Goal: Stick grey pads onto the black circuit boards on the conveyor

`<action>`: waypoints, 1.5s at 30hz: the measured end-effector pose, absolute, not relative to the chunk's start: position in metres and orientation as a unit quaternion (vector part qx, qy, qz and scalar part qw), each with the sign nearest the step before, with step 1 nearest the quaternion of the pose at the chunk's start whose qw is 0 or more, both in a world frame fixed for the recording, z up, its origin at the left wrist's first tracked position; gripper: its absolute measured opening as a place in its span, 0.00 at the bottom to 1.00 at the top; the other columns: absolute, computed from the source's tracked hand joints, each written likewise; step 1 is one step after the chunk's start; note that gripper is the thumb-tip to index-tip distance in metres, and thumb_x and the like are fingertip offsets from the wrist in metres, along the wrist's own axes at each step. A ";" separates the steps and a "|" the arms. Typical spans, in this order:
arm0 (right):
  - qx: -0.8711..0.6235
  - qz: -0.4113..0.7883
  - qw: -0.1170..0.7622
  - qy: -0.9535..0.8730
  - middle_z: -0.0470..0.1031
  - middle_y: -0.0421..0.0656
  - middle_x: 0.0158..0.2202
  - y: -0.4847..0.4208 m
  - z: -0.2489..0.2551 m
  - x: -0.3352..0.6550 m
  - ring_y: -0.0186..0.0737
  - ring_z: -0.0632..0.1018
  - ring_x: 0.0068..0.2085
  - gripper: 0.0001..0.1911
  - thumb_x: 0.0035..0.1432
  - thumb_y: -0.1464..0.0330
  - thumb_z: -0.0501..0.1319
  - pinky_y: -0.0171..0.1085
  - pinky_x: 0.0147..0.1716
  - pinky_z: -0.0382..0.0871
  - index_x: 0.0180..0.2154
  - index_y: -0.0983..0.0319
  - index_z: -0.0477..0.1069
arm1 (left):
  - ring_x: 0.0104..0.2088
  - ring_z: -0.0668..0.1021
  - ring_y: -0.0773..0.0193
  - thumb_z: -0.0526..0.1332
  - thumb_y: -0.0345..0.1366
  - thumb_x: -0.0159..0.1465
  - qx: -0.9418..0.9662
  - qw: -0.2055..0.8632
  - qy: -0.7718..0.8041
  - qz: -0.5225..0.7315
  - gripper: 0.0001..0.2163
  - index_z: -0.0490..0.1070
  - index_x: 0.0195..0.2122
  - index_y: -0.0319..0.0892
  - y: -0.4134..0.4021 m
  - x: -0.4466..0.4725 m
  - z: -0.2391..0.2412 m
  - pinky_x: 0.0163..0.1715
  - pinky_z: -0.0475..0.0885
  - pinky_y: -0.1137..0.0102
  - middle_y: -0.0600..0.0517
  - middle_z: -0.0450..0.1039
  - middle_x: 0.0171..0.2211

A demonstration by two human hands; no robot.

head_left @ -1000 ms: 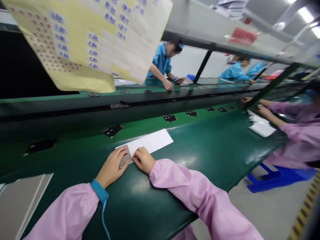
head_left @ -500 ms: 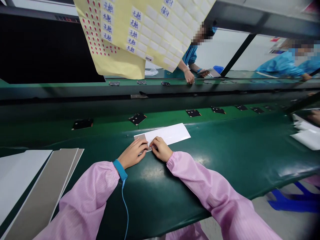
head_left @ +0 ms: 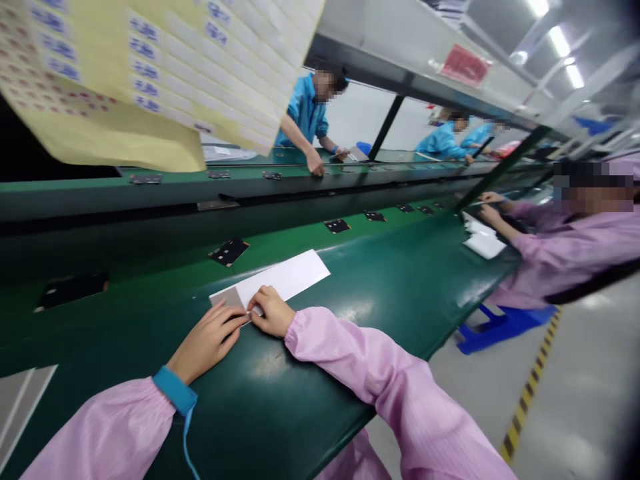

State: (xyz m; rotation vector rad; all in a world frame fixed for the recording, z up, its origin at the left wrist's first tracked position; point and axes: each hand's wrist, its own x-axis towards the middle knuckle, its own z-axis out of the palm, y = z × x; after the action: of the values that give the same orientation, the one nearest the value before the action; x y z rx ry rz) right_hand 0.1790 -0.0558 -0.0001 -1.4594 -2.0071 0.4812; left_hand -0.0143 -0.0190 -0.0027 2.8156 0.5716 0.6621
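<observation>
On the green mat in front of me lies a long white sheet (head_left: 295,275) with a grey section (head_left: 227,299) at its left end. My left hand (head_left: 207,340) rests with fingers stretched out over the grey section and its lower edge. A blue wrist strap with a cord circles that wrist. Close beside it, my right hand (head_left: 270,311) is closed in a pinch at the sheet's lower edge, where grey meets white. The fingertips of both hands nearly touch, and they hide the pinched edge itself.
Dark flat pieces (head_left: 229,252) lie spaced along the green strip (head_left: 280,240) behind the sheet. Yellow label sheets (head_left: 175,80) hang at upper left. Grey-and-white strips (head_left: 20,407) lie at lower left. A co-worker in pink (head_left: 575,247) sits to the right; others in blue work across the line.
The view has swung to the right, so the hands and sheet appear further left and a co-worker shows at right. Both hands keep their places on the sheet.
</observation>
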 end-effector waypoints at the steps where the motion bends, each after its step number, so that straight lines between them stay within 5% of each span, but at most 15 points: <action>1: -0.553 0.178 0.300 -0.757 0.62 0.43 0.33 -0.055 0.000 0.179 0.41 0.65 0.40 0.03 0.52 0.73 0.59 0.40 0.43 0.62 0.31 0.63 0.66 | 0.49 0.72 0.58 0.49 0.37 0.67 0.951 0.093 0.191 0.225 0.14 0.70 0.48 0.47 -0.018 -0.015 -0.005 0.59 0.59 0.54 0.50 0.70 0.47; 45: -0.553 0.199 0.260 -0.766 0.62 0.40 0.29 -0.043 -0.001 0.186 0.37 0.66 0.36 0.05 0.52 0.72 0.64 0.36 0.43 0.62 0.27 0.64 0.68 | 0.49 0.71 0.54 0.50 0.42 0.66 0.959 0.053 0.176 0.216 0.15 0.68 0.52 0.52 -0.011 -0.016 -0.011 0.48 0.70 0.61 0.51 0.69 0.48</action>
State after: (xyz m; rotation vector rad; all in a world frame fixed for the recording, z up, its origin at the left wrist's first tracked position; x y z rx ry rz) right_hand 0.1857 -0.0434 -0.0009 -1.4968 -2.0752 0.5400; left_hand -0.0163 -0.0108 -0.0108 2.9146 0.5345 0.6574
